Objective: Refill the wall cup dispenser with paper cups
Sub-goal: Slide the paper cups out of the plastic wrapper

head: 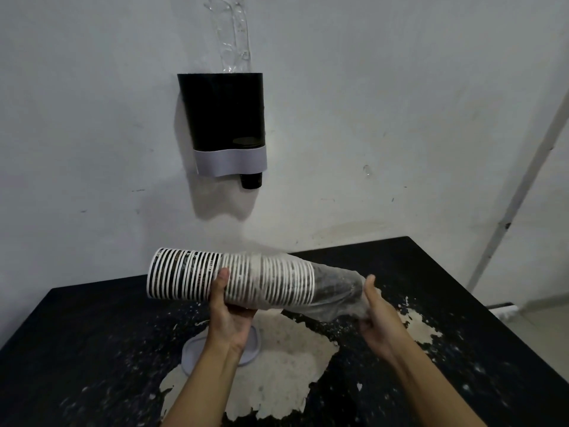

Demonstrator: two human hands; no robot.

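Note:
A long stack of black paper cups with white rims (184, 274) lies sideways in the air above the table, its right half inside a clear plastic sleeve (335, 291). My left hand (229, 309) grips the stack from below near its middle, thumb up on the front. My right hand (374, 315) pinches the loose end of the sleeve at the stack's right. On the wall above hangs the cup dispenser (223, 118), a dark tube with a grey band; one black cup (251, 180) pokes out of its bottom and few cups show inside.
A worn black table (77, 349) with a large pale patch of peeled surface lies under my hands. A grey round lid (192, 352) rests on it beneath my left wrist. A clear bracket (232, 35) runs up the wall above the dispenser.

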